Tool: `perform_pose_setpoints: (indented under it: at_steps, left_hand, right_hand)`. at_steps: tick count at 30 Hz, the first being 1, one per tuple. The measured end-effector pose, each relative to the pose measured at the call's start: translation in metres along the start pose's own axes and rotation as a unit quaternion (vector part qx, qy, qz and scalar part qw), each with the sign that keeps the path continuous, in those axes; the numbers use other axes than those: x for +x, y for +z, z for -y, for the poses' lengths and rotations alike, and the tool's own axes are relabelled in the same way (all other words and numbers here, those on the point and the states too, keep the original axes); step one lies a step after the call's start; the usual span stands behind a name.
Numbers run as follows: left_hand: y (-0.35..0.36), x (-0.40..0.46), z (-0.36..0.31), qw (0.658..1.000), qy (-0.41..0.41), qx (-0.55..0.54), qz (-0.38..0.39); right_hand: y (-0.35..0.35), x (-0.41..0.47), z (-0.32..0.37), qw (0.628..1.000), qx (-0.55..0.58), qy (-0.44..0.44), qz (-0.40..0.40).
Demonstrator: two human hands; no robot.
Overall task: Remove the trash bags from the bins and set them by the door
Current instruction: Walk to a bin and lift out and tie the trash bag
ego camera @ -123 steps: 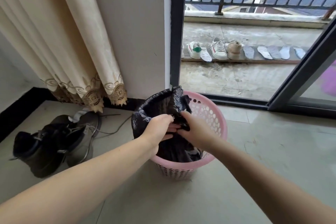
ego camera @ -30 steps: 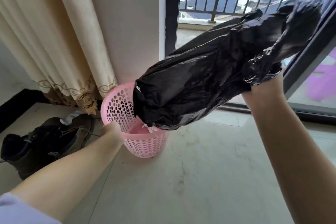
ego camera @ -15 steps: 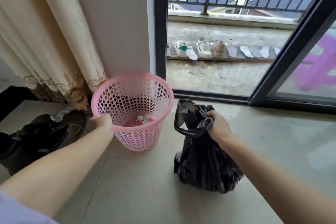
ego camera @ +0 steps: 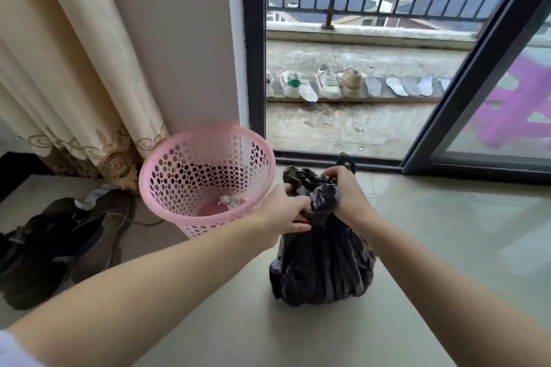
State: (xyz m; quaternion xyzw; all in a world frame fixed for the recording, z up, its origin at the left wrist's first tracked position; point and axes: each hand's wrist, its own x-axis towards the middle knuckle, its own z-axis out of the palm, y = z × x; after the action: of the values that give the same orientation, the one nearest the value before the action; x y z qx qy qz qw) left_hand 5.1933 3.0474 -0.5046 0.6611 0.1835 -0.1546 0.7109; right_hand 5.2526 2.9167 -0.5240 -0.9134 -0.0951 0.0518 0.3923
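A black trash bag stands on the tiled floor just inside the open sliding balcony door. Both hands grip its bunched neck: my left hand from the left side, my right hand from the right. To the bag's left stands a pink perforated bin, tilted a little toward me, with no liner and a crumpled white scrap on its bottom.
Dark boots lie on the floor at the left. A cream curtain hangs over the wall behind the bin. Out on the balcony a row of shoes and insoles lines a ledge below a railing.
The bag came out of the bin, swung up to the right, then went down on the floor by the door. My left hand left the bin rim and joined my right on the bag's neck.
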Motion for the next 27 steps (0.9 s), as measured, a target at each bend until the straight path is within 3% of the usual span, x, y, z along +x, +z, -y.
perform_pose_setpoints:
  at_steps: [3, 5, 8, 11, 13, 16, 19, 22, 24, 27]
  left_hand:
    - [-0.025, 0.015, -0.016, 0.991, 0.037, -0.087, -0.097]
    - [-0.039, 0.013, -0.035, 0.979, 0.111, -0.077, -0.156]
    - [-0.039, -0.005, -0.058, 0.950, 0.249, 0.058, -0.178]
    - [-0.031, -0.017, -0.074, 0.925, 0.317, 0.158, -0.140]
    - [-0.030, -0.018, -0.086, 0.898, 0.353, 0.221, -0.139]
    - [-0.032, -0.018, -0.105, 0.860, 0.379, 0.308, -0.146]
    - [-0.034, -0.017, -0.113, 0.827, 0.399, 0.368, -0.149]
    - [-0.038, -0.015, -0.107, 0.784, 0.448, 0.400, -0.157]
    - [-0.042, -0.013, -0.104, 0.758, 0.479, 0.396, -0.197]
    - [-0.050, -0.012, -0.107, 0.760, 0.469, 0.354, -0.278]
  right_hand:
    - [-0.035, 0.005, 0.002, 0.984, 0.030, 0.037, 0.170]
    - [-0.059, 0.004, 0.004, 0.968, 0.139, 0.039, 0.205]
    - [-0.078, 0.004, 0.011, 0.939, 0.320, 0.010, 0.125]
    - [-0.082, 0.008, 0.024, 0.931, 0.366, 0.002, 0.008]
    - [-0.087, 0.010, 0.029, 0.945, 0.325, 0.013, -0.030]
    - [-0.100, 0.009, 0.031, 0.986, 0.168, 0.022, -0.003]
    - [-0.109, 0.003, 0.035, 0.999, 0.033, -0.007, -0.003]
    - [-0.118, -0.001, 0.046, 0.999, 0.028, -0.043, -0.017]
    - [-0.122, -0.003, 0.052, 0.997, 0.063, -0.038, 0.025]
    - [-0.123, -0.003, 0.048, 0.994, -0.023, 0.014, 0.105]
